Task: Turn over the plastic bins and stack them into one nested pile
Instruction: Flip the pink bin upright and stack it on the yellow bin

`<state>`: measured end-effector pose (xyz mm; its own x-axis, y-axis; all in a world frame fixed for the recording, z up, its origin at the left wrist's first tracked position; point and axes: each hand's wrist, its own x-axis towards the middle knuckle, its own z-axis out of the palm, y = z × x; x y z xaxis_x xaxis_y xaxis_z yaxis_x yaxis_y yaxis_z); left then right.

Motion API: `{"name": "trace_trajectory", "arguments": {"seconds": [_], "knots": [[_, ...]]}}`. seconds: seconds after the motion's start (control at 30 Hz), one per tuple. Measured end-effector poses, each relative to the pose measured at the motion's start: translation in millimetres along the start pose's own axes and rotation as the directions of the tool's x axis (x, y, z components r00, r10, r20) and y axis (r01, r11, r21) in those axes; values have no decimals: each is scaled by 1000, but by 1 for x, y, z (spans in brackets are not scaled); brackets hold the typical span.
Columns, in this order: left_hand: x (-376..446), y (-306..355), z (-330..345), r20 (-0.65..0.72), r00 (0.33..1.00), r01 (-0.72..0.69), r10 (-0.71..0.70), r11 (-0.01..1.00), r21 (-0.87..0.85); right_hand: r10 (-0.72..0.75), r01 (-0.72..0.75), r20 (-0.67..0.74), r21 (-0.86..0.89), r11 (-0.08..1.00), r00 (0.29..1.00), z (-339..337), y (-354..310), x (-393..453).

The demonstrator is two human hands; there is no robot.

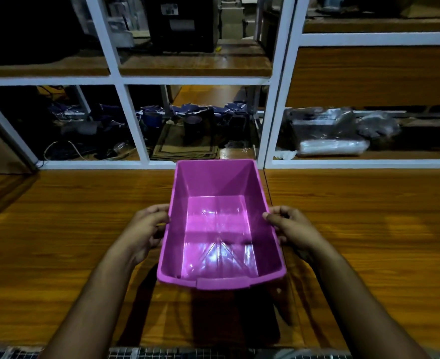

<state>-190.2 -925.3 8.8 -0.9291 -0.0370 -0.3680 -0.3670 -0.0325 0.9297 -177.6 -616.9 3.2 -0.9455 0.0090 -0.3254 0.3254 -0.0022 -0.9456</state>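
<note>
Now the left hand [146, 230] and right hand [292, 229] pinch the long rims of an open-side-up pink plastic bin [220, 226] between them, above the wooden worktop [369, 229]. No other bins show, so no pile yet.

table [58, 242]: brown wood grain, under and beside both hands; white window frame [136, 125]: beyond the hands, glass panes; behind glass: dim room, wooden shelf [193, 64], clutter on floor; light: dim, glare patches
</note>
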Motion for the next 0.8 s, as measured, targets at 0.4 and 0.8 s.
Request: {"name": "trace_trajectory", "arguments": {"seconds": [0.4,0.8], "knots": [[12,1,62,334,943,-6,4,1000,7,-25,62,-226,156,986,974,-53,24,-73],[-42,-7,226,696,716,-84,-57,982,167,0,202,-540,315,927,842,-157,79,-225]]}}
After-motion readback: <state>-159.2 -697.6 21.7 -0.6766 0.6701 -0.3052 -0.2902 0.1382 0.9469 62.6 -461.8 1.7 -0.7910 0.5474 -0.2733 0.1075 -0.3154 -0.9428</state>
